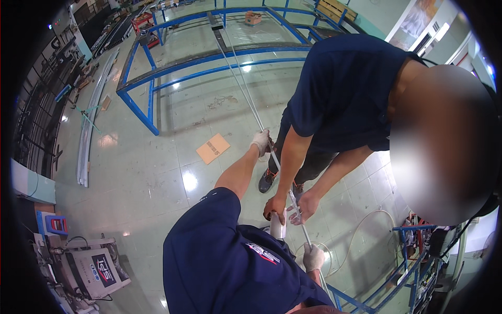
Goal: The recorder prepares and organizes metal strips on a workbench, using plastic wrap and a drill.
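Observation:
Long thin pale bars [243,89] run from a blue frame down past my body. My left hand [260,143], in a light knitted glove, is closed around the bars at mid-length. Lower down, near my right side, my gloved right hand [314,257] is also closed on them. Between my two hands, a co-worker leans in. One of their bare hands [275,205] holds a white roll [278,226] beside the bars. Their other hand [305,207] is at the bars with fingers partly spread. What comes off the roll, if anything, is too small to tell.
A large blue metal frame [137,81] stands ahead and supports the bars' far end. Flat cardboard [213,148] lies on the tiled floor. Long metal profiles [90,125] lie at left, a grey machine [97,269] at lower left. A hose [361,230] and blue rack [413,261] are at right.

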The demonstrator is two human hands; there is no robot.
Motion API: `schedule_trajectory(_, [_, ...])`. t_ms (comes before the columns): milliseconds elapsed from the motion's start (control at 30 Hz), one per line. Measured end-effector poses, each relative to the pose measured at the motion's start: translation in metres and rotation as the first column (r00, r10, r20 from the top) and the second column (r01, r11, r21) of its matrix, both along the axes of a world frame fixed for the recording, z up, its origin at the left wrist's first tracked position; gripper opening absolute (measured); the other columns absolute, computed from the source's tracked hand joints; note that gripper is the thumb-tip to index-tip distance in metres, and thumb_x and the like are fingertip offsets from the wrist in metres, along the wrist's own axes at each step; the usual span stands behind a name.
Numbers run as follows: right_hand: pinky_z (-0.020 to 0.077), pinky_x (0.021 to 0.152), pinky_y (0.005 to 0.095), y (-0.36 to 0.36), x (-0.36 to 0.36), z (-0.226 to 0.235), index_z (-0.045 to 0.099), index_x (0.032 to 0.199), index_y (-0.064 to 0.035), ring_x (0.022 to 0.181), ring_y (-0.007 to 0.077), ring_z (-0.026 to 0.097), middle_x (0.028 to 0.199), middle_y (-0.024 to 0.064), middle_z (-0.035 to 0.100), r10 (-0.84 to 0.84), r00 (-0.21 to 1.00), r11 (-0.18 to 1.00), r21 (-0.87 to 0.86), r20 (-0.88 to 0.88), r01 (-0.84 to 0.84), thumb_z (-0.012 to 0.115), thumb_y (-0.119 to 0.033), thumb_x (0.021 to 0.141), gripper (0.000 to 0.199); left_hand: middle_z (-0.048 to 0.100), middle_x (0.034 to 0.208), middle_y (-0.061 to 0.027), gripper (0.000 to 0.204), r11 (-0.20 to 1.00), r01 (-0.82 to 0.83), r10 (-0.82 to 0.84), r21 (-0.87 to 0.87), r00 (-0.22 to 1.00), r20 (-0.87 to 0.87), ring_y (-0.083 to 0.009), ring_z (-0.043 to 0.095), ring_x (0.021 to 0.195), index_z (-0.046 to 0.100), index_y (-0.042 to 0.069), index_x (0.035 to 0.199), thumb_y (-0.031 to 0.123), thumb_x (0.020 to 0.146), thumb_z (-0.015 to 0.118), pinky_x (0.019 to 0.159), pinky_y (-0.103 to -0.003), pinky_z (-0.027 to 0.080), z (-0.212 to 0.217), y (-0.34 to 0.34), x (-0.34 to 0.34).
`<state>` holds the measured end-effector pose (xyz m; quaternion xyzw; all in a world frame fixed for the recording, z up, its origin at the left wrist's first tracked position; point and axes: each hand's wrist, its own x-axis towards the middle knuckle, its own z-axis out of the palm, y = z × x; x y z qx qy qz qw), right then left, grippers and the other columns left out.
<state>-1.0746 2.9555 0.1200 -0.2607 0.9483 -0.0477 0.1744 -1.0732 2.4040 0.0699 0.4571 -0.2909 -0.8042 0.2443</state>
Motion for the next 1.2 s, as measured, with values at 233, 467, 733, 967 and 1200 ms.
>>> schedule_trajectory(233, [0.0530,0.078,0.0553,-0.011,-0.032,0.023,0.075,0.089,-0.0045,0.085,0.0480,0.069,0.083,0.0265,0.070,-0.031,0.998,0.999,-0.031,0.052,0.033,0.059,-0.048,0.098,0.047,0.052,0.075,-0.0059,0.024,0.999,-0.020,0.022,0.032,0.996,-0.086,-0.0248,0.061,0.064,0.049,0.011,0.099,0.033,0.104,0.057,0.065,-0.054,0.061,-0.008,-0.004,-0.010])
schedule_trajectory(467, [0.0525,0.072,0.0507,-0.014,-0.056,-0.008,0.074,0.083,0.0004,0.079,0.0448,0.070,0.077,0.0266,0.069,0.013,0.995,0.994,-0.106,0.097,-0.003,0.062,-0.048,0.095,0.052,0.057,0.077,-0.0057,0.027,1.000,-0.003,0.002,-0.004,0.994,-0.113,-0.0240,0.064,0.066,0.052,0.013,0.112,0.038,0.104,0.058,0.062,-0.048,0.060,-0.043,-0.034,-0.009])
schedule_trajectory(733, [0.0532,0.077,0.0499,-0.028,-0.064,-0.019,0.076,0.086,-0.0018,0.083,0.0426,0.071,0.081,0.0251,0.071,-0.011,0.974,0.995,-0.094,0.227,0.033,0.061,-0.049,0.095,0.050,0.060,0.075,-0.0048,0.047,0.926,0.308,-0.174,-0.217,0.860,0.479,-0.0174,0.059,0.062,0.065,0.007,0.115,0.051,0.098,0.061,0.050,-0.036,0.044,-0.107,0.044,0.130])
schedule_trajectory(967, [0.0532,0.082,0.0535,-0.025,-0.054,-0.015,0.076,0.089,-0.0010,0.090,0.0472,0.070,0.087,0.0286,0.070,-0.089,0.946,0.993,-0.051,0.313,0.110,0.061,-0.051,0.094,0.052,0.076,0.103,-0.0178,0.047,0.096,0.954,-0.603,0.285,-0.172,0.779,-0.0279,0.073,0.094,0.074,0.005,0.105,0.046,0.098,0.053,0.076,-0.051,0.054,-0.189,0.251,0.386])
schedule_trajectory(1200, [0.0528,0.066,0.0444,-0.041,-0.059,-0.019,0.074,0.079,-0.0012,0.065,0.0300,0.070,0.067,0.0161,0.069,-0.039,0.958,0.984,-0.155,0.284,0.086,0.066,-0.045,0.094,0.047,0.073,0.094,-0.0117,0.039,-0.135,0.913,-0.675,0.385,-0.369,0.639,-0.0253,0.070,0.078,0.071,0.008,0.104,0.043,0.098,0.058,0.062,-0.047,0.052,-0.231,0.267,0.462])
